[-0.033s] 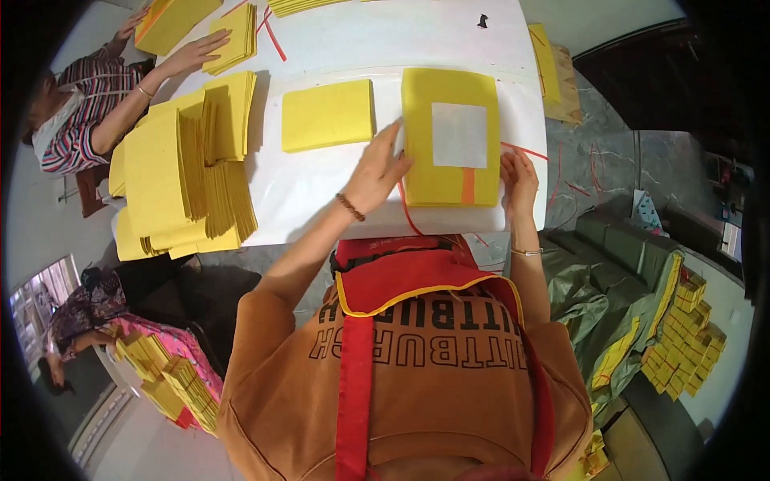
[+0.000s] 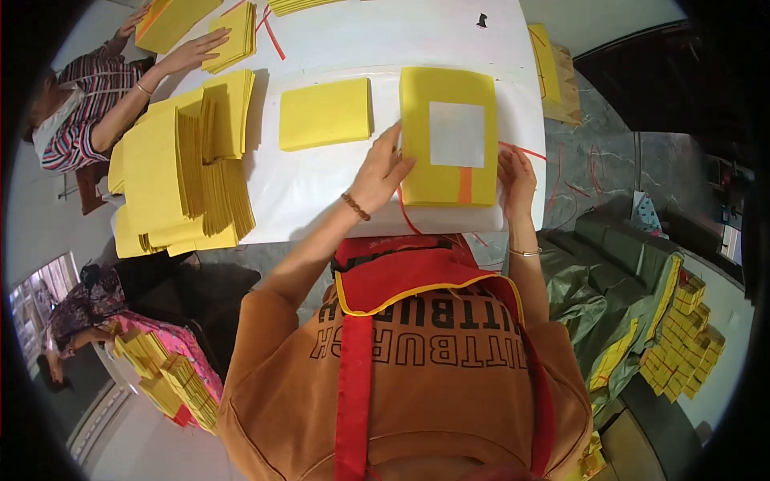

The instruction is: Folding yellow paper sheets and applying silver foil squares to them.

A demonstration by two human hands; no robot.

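Note:
A thick stack of yellow paper point(image 2: 415, 180) lies near the front of the white table, a pale silver square and an orange strip on its top. My left hand point(image 2: 383, 167) rests along the stack's left side, thumb apart from the fingers, which are partly hidden by the edge. Beside the right side is my right hand point(image 2: 517, 180), fingers loosely bent and somewhat apart; whether they press the paper I cannot tell. A red strap point(image 2: 523, 150) runs out past the right fingers, and another red strap point(image 2: 407, 216) hangs by the left hand. Left of the stack lies a smaller yellow stack point(image 2: 325, 115).
Large leaning piles of yellow paper point(image 2: 156, 172) cover the table's left end. Across from them a co-worker's hand point(image 2: 192, 54) rests on another yellow stack. Red straps point(image 2: 593, 172) litter the floor at right. Green sheeting point(image 2: 577, 272) and stacked yellow bundles point(image 2: 682, 345) stand to the right.

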